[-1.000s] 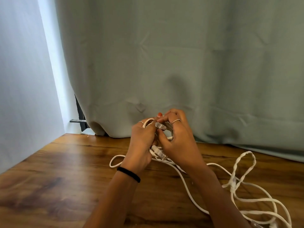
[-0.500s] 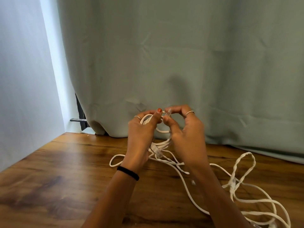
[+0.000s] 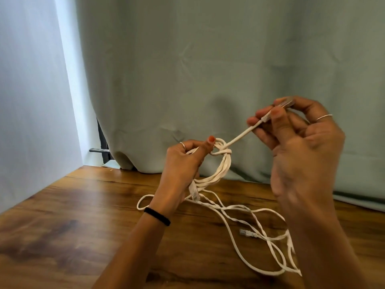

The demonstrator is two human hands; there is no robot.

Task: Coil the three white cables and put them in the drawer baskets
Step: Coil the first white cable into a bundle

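Head view, tying off the first coil. My left hand (image 3: 183, 163) gripped a bundle of white loops, the coil (image 3: 220, 174), with the thumb pressed on top of the strands just beside the wrap. My right hand (image 3: 300, 142) pinched the free end of the same cable near its plug (image 3: 286, 103), thumb against forefinger, and the short run of cable between the hands was drawn straight and taut, up and to the right. One turn of that end circled the top of the bundle as a loose knot (image 3: 221, 152). A second plug (image 3: 194, 191) hung from the coil below my left hand. The other cables (image 3: 260, 232) lay uncoiled and twisted together on the wooden table (image 3: 62, 236), with a loose plug (image 3: 246, 233) among them; the coil's lower strands ran down towards them.

I judged the step to be cinching the wrap. Done well, the pull would follow the line of the taut end while the left thumb kept the loops stacked, so that none slipped out from under the turn. Pulling by the cable, not the plug, would spare the connector. The drawer baskets were not in view, and two cables remained to coil.
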